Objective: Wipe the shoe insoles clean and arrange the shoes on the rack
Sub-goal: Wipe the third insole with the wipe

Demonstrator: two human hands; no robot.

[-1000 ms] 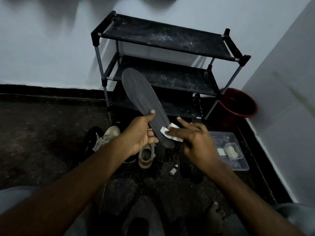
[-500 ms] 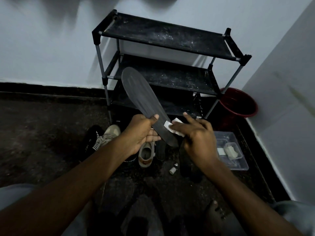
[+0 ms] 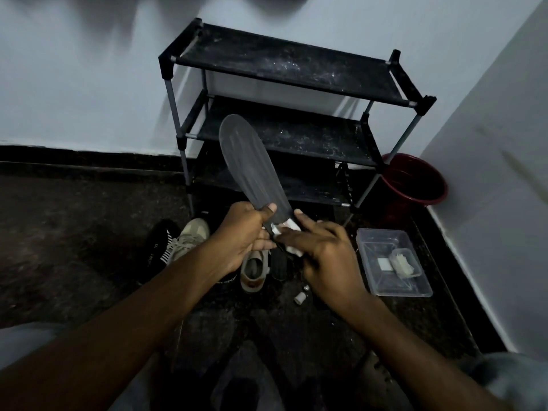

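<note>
The left hand (image 3: 243, 232) grips the heel end of a dark grey insole (image 3: 252, 164), thumb pressed across its top face and fingers curled beneath. The right hand (image 3: 323, 253) holds a white wipe (image 3: 289, 228) against that same end, its fingers lying over the wipe, just beside the left thumb. The insole slants up and away from both hands, and its toe end overlaps the middle shelf of the black rack (image 3: 284, 66) in the head view.

On the dark floor in front of the rack lie beige sneakers (image 3: 253, 268) and, left of them, a black shoe (image 3: 160, 241). A clear plastic container (image 3: 391, 262) sits in front of the rack's right leg. A red bucket (image 3: 415, 185) stands just right of the rack, in the wall corner.
</note>
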